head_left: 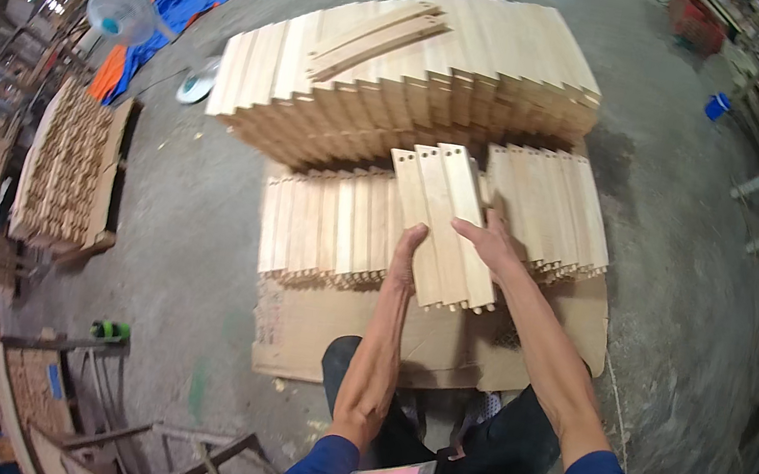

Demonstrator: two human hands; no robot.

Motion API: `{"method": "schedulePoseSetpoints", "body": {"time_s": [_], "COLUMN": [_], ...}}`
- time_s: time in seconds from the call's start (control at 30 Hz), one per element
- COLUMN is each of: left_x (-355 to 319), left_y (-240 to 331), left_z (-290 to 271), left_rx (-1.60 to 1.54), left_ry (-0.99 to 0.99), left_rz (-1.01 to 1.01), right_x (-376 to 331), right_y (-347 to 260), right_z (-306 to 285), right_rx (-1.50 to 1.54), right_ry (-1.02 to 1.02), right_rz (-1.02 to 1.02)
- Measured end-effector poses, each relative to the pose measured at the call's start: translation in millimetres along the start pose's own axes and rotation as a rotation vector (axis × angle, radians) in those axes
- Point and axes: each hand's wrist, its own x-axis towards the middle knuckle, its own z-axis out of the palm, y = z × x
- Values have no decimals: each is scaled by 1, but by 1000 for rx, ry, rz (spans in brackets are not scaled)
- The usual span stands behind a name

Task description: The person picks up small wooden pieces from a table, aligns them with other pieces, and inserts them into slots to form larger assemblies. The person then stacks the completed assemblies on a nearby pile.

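Note:
Side by side, three pale wooden slats (443, 259) are gripped between my two hands, with dark holes at their far ends and small pegs at their near ends. My left hand (405, 253) closes on their left edge, thumb on top. On the right edge my right hand (492, 243) is closed, its thumb lying across the top face; its other fingers are partly hidden. A lower row of similar slats (326, 229) lies to the left of the held ones, and another row (548, 204) to the right.
Behind stands a tall stack of wooden boards (519, 46) with two loose curved pieces (380, 44) on top. Cardboard (325, 328) lies under the rows. Left are another wood stack (63, 167) and a fan (122, 13); a wooden frame (195, 461) is lower left.

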Motion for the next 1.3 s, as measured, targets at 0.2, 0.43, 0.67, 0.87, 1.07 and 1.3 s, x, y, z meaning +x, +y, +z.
{"method": "schedulePoseSetpoints", "body": {"time_s": [0.2, 0.43, 0.67, 0.87, 1.07, 1.3], "left_x": [60, 94, 100, 100, 113, 120], "left_y": [-11, -18, -21, -23, -24, -23], "left_z": [-41, -73, -46, -32, -51, -76], "left_rx": [231, 145, 296, 431, 406, 537], "left_ry": [135, 58, 97, 165, 215, 364], "left_rz": [97, 42, 26, 65, 82, 15], "right_x": [44, 61, 103, 108, 114, 112], "right_y": [16, 17, 39, 46, 53, 57], "right_z": [8, 22, 6, -2, 17, 3], "right_rx": [-78, -166, -278, -435, -375, -583], "right_ry": [38, 63, 104, 211, 306, 380], "right_rz": [96, 138, 186, 223, 142, -279]}}
